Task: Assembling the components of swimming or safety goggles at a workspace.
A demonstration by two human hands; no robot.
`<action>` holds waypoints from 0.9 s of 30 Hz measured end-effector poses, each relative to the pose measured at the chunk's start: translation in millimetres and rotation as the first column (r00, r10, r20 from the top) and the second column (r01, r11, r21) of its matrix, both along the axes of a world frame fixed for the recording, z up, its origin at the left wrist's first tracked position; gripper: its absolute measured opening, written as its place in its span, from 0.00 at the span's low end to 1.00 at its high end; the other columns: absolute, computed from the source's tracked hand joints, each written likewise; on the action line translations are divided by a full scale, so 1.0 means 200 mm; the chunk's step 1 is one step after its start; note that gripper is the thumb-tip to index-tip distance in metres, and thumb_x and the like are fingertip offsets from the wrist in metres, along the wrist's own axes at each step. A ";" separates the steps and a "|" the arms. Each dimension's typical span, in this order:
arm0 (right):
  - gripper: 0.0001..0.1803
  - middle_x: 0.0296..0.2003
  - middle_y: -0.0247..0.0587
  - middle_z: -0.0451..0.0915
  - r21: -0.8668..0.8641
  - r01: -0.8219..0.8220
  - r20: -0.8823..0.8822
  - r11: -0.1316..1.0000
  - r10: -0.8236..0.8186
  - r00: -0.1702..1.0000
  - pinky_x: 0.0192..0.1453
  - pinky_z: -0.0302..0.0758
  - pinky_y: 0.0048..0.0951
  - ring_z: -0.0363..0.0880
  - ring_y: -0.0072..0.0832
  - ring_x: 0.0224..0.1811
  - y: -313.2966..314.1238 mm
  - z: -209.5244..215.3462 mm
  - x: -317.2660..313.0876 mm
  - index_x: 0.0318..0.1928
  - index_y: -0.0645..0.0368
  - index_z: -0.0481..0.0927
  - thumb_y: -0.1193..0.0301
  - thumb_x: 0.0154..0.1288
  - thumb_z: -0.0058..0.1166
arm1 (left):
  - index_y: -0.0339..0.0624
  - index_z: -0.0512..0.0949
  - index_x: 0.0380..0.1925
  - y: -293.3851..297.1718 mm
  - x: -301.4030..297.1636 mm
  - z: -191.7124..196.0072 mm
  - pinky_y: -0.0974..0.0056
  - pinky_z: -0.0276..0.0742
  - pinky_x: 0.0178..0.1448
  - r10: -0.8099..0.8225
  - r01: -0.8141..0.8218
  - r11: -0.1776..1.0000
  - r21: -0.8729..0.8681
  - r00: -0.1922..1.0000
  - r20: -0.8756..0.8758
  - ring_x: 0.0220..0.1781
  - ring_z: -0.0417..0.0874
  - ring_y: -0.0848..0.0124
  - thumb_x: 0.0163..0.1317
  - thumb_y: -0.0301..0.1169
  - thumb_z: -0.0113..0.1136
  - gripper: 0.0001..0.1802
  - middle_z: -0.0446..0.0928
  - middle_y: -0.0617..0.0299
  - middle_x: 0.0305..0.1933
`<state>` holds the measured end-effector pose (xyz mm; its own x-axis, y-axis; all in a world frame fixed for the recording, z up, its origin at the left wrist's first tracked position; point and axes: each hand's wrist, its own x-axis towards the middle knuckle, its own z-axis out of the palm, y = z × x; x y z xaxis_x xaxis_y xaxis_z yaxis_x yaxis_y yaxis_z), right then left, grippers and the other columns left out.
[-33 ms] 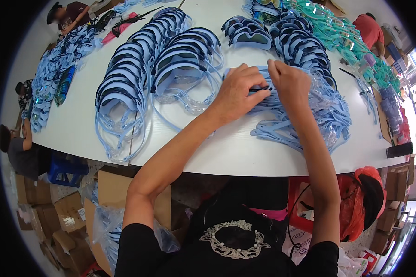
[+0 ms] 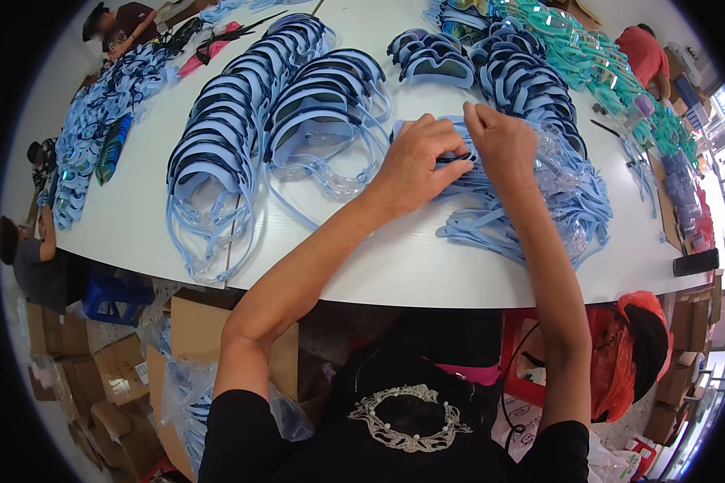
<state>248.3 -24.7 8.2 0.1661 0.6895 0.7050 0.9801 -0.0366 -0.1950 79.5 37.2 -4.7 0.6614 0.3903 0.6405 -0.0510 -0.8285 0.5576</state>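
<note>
Left hand point(image 2: 415, 161), dark piece point(image 2: 466, 157) half-hidden

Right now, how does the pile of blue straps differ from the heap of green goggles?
The strap pile is pale blue; the goggle heap is green. The strap pile lies beside the right hand; the goggle heap lies farther away. The strap pile is compact; the goggle heap forms a long band. Both are jumbled.

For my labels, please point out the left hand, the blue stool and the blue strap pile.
left hand point(image 2: 416, 159), head view: back of hand
blue stool point(image 2: 117, 290), head view: upper part
blue strap pile point(image 2: 582, 191), head view: right part
</note>
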 end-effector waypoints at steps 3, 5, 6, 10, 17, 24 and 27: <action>0.26 0.16 0.38 0.74 -0.055 -0.168 -0.443 0.984 0.127 0.888 0.28 0.70 0.34 0.77 0.28 0.21 0.02 0.04 0.08 0.24 0.59 0.82 0.52 0.75 0.61 | 0.39 0.82 0.38 0.02 -0.04 0.05 0.58 0.67 0.53 -0.051 0.055 0.993 -0.105 0.998 0.041 0.43 0.73 0.62 0.68 0.35 0.67 0.10 0.77 0.63 0.37; 0.28 0.18 0.31 0.70 -0.082 -0.417 -0.815 0.905 0.180 0.551 0.31 0.65 0.25 0.69 0.16 0.26 -0.08 0.15 0.03 0.28 0.65 0.84 0.52 0.79 0.58 | 0.40 0.83 0.43 0.04 -0.06 0.06 0.59 0.68 0.55 0.002 0.008 0.997 -0.077 0.993 0.117 0.45 0.74 0.63 0.71 0.37 0.63 0.12 0.79 0.62 0.40; 0.27 0.20 0.30 0.72 -0.069 -0.462 -0.823 0.884 0.211 0.527 0.32 0.65 0.23 0.69 0.16 0.27 -0.14 0.19 0.03 0.30 0.65 0.84 0.53 0.79 0.59 | 0.40 0.83 0.45 0.03 -0.05 0.06 0.59 0.69 0.56 0.015 -0.004 0.998 -0.067 0.987 0.161 0.46 0.75 0.63 0.72 0.38 0.61 0.13 0.79 0.61 0.41; 0.16 0.30 0.26 0.80 0.096 -0.488 -0.853 0.868 0.324 0.408 0.35 0.65 0.18 0.70 0.12 0.32 -0.32 0.23 0.13 0.45 0.65 0.90 0.62 0.77 0.65 | 0.40 0.75 0.66 0.13 -0.02 -0.02 0.58 0.72 0.70 0.223 -0.036 0.881 -0.473 0.911 0.348 0.61 0.79 0.61 0.77 0.42 0.58 0.25 0.78 0.53 0.60; 0.09 0.34 0.30 0.88 0.157 -0.429 -0.772 0.889 0.381 0.508 0.38 0.72 0.17 0.76 0.12 0.34 -0.37 0.13 -0.01 0.48 0.63 0.92 0.74 0.72 0.68 | 0.37 0.65 0.76 0.13 -0.02 -0.01 0.54 0.81 0.71 -0.029 0.636 -0.066 -0.769 0.769 0.638 0.63 0.84 0.60 0.81 0.50 0.54 0.35 0.79 0.54 0.66; 0.12 0.34 0.43 0.90 -0.134 -0.244 0.187 0.961 0.266 0.946 0.40 0.79 0.34 0.86 0.38 0.32 -0.44 0.15 0.14 0.45 0.53 0.92 0.65 0.63 0.74 | 0.49 0.81 0.63 0.38 -0.13 -0.10 0.64 0.85 0.58 0.147 0.730 -0.027 -0.682 0.678 0.720 0.50 0.86 0.77 0.77 0.42 0.64 0.19 0.86 0.73 0.49; 0.15 0.30 0.39 0.88 -0.083 -0.138 -0.157 0.987 0.124 0.980 0.41 0.77 0.35 0.80 0.33 0.29 -0.56 0.19 0.47 0.41 0.56 0.93 0.61 0.57 0.79 | 0.50 0.82 0.58 0.45 -0.18 -0.02 0.63 0.83 0.54 0.245 0.745 0.078 -0.663 0.630 0.737 0.44 0.83 0.79 0.77 0.41 0.64 0.15 0.84 0.75 0.42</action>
<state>342.3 -136.4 46.3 0.1694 0.7738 0.6104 0.9370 0.0655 -0.3432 42.5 126.6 -9.7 0.5668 0.8114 0.1430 -0.7716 0.4619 0.4374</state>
